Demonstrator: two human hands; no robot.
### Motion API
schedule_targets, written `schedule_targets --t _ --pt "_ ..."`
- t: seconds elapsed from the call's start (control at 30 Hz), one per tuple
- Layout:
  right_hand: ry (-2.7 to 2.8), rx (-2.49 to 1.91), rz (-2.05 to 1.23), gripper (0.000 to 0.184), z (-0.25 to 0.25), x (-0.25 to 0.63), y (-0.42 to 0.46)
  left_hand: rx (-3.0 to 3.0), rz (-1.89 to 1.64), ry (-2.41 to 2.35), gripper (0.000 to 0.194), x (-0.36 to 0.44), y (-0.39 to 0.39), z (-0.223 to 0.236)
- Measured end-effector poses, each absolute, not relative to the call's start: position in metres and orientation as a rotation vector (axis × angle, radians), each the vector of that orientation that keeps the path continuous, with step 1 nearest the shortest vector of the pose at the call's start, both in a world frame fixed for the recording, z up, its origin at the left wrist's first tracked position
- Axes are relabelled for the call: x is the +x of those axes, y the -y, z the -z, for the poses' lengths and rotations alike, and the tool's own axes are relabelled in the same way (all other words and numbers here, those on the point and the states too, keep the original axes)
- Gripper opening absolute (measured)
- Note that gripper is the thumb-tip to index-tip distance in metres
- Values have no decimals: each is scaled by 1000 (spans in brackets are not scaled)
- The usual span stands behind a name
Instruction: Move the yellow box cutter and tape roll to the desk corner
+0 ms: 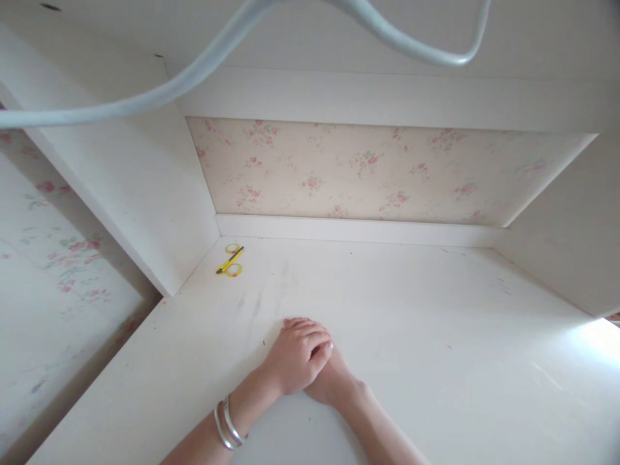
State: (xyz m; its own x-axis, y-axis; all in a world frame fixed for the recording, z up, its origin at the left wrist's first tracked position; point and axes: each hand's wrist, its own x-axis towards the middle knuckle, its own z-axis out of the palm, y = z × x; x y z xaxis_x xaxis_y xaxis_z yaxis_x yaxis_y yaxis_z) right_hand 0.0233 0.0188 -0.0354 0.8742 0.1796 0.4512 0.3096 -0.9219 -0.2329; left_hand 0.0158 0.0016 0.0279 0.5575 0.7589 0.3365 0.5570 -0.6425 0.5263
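Observation:
My left hand [298, 355] lies on top of my right hand [334, 384] on the white desk [436, 323], near its front middle. The left hand's fingers are curled loosely over the right hand, and two silver bangles [227, 423] circle the left wrist. The right hand is mostly covered, so its fingers do not show. Neither hand shows any object in it. Yellow scissors [230, 259] lie far off in the back left corner of the desk.
White side panels [145, 194] close the desk in on the left and right, with floral wallpaper [363, 171] at the back. A pale cable [194, 77] hangs across the top of the view. A floral wall shows at the left.

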Motion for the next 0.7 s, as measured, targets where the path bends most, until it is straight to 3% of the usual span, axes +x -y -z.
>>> schedule_targets --t 0.13,0.3,0.43,0.7 --pt "346 -2515 662 48 43 29 -24 2429 -769 -1070 23 16 -2 -28" --pt "262 -2709 682 34 37 26 -24 2425 -772 -1067 23 16 -3 -28" --pt "410 -2502 482 40 28 25 -20 2426 -788 -1069 24 16 -2 -28" --pt "342 -2297 548 45 4 31 -17 2428 -770 -1070 24 16 -2 -31"
